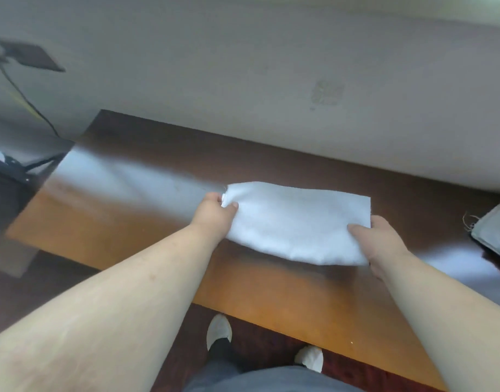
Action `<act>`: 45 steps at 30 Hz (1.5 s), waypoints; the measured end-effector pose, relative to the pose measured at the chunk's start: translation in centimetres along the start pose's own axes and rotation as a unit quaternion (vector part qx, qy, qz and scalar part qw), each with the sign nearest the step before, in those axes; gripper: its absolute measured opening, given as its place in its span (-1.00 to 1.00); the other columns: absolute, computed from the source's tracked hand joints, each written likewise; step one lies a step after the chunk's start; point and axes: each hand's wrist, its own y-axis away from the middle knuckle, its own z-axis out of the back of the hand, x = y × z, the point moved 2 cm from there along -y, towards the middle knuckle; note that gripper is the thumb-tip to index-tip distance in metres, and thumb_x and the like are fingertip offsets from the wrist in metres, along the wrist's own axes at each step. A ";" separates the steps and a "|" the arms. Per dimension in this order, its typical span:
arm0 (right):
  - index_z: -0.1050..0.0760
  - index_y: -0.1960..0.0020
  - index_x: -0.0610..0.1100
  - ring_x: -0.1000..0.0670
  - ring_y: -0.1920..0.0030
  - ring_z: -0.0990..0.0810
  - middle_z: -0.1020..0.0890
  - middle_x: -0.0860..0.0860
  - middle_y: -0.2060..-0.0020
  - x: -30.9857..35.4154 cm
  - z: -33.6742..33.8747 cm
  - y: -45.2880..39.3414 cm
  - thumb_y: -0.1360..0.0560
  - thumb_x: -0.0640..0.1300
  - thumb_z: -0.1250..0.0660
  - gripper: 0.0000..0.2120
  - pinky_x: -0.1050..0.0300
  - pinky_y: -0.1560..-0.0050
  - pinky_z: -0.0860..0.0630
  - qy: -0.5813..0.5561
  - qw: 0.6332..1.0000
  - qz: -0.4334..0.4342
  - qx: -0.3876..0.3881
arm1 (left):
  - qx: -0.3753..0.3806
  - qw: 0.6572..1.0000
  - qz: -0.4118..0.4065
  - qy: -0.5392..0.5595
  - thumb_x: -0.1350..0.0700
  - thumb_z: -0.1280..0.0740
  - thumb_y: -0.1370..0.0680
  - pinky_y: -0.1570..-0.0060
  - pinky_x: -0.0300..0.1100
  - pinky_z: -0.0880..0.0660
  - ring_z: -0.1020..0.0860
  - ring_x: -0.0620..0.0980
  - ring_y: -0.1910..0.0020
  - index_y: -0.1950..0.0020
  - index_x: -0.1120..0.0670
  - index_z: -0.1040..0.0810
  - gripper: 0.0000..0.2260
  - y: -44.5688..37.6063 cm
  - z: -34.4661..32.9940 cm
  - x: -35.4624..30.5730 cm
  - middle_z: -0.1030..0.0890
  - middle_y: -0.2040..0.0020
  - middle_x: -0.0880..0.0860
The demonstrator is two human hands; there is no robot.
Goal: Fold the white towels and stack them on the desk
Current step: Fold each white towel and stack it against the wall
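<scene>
The single head-worn camera looks steeply forward and down from close above the wooden desk [257,292], facing the pale wall [271,66] just behind its far edge.

free: desk [124,222] left half bare | blocked: right edge, folded pile [495,233]

**Soft matt cloth on a glossy wooden desk**

The white towel [296,222] is matt woven cloth with a fine, slightly rough weave and loose threads fraying at its edges. The desk [163,199] is smooth brown wood, polished enough to throw back a broad pale glare. A grey folded cloth [495,230] at the right edge looks matt, with frayed threads. The wall [243,80] is matt and scuffed.
</scene>
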 end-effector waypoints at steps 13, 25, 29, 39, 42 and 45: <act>-0.54 -0.14 0.38 -0.14 0.08 -0.64 -0.57 0.10 -0.14 8.8 -12.4 3.5 -0.29 -0.16 -0.05 -0.38 -0.39 0.26 -0.60 0.051 0.984 0.123 0.121 | -0.039 0.999 -0.012 0.006 0.24 -0.08 -0.57 0.46 -0.30 -0.32 -0.39 -0.07 0.41 -0.33 -0.23 -0.48 -0.51 -3.6 16.6 3.0 -0.51 0.14 -0.02; -0.33 -0.42 0.32 0.19 0.43 -0.45 -0.41 0.19 -0.40 18.9 -33.7 3.2 -0.40 -0.24 -0.03 -0.30 0.31 0.44 -0.42 0.035 0.981 0.145 0.125 | -0.064 0.983 -0.127 -0.114 0.29 -0.12 -0.59 -0.19 -0.38 -0.21 -0.31 -0.02 -0.41 -0.51 -0.06 -0.33 -0.50 -20.5 34.1 3.2 -0.25 -0.52 -0.07; -0.34 -0.43 0.27 0.19 0.41 -0.46 -0.44 0.09 -0.39 20.6 -38.6 0.8 -0.43 -0.29 -0.04 -0.31 0.37 0.48 -0.38 0.035 0.978 0.156 0.131 | -0.068 0.982 -0.137 -0.115 0.31 -0.10 -0.60 -0.32 -0.24 -0.28 -0.34 0.02 -0.40 -0.51 -0.02 -0.33 -0.50 -25.7 36.1 3.8 -0.21 -0.53 -0.06; -0.30 -0.48 0.17 0.06 0.31 -0.55 -0.45 0.05 -0.29 18.0 -45.7 -3.5 -0.48 -0.29 -0.11 -0.36 0.33 0.49 -0.41 0.117 0.981 0.083 0.132 | -0.018 0.989 -0.055 -0.134 0.28 -0.15 -0.54 -0.25 -0.18 -0.34 -0.41 0.11 -0.31 -0.50 -0.06 -0.34 -0.47 -35.6 34.6 11.0 -0.36 -0.46 0.08; -0.47 -0.27 0.24 0.26 0.31 -0.48 -0.53 0.24 0.11 18.0 -46.3 -4.3 -0.50 -0.09 -0.23 -0.60 0.45 0.40 -0.42 0.082 0.989 0.072 0.102 | -0.034 0.993 -0.022 -0.115 0.11 -0.23 -0.54 -0.09 -0.15 -0.38 -0.45 0.07 -0.12 -0.44 -0.10 -0.37 -0.55 -36.7 34.4 11.7 -0.45 -0.36 0.06; -0.54 0.01 0.18 0.19 0.12 -0.56 -0.58 0.23 0.05 18.8 -46.6 -5.7 -0.54 0.01 -0.28 -0.90 0.31 0.21 -0.45 0.063 0.993 0.068 0.074 | -0.064 0.995 -0.018 -0.079 -0.01 -0.28 -0.57 -0.09 -0.16 -0.36 -0.47 0.08 -0.14 -0.37 -0.06 -0.42 -0.64 -38.1 34.3 11.1 -0.49 -0.32 0.05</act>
